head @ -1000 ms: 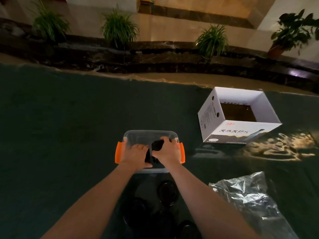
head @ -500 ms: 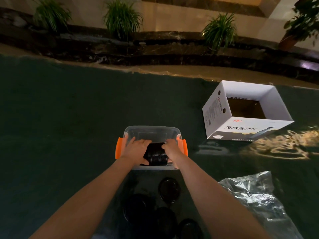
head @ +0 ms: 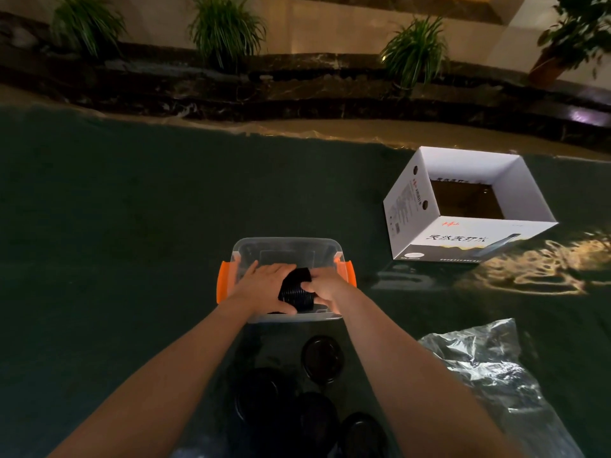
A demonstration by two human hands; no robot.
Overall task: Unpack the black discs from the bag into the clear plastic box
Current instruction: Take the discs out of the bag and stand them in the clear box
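At centre frame, a left hand and a right hand press a stack of black discs between closed fingers inside the clear plastic box on the dark worktop. Loose discs lie below; a crumpled bag lower right.

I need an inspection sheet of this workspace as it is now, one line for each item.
Surface: dark green cloth with glossy film over it.
Job's things: clear plastic box with orange handles; stack of black discs on edge inside it; loose discs near the person.
Clutter: open white carton; crumpled clear bag.
Grippers: left hand and right hand press the stack from both sides.
Cables: nothing seen.
Surroundings: dark stone ledge, potted plants.
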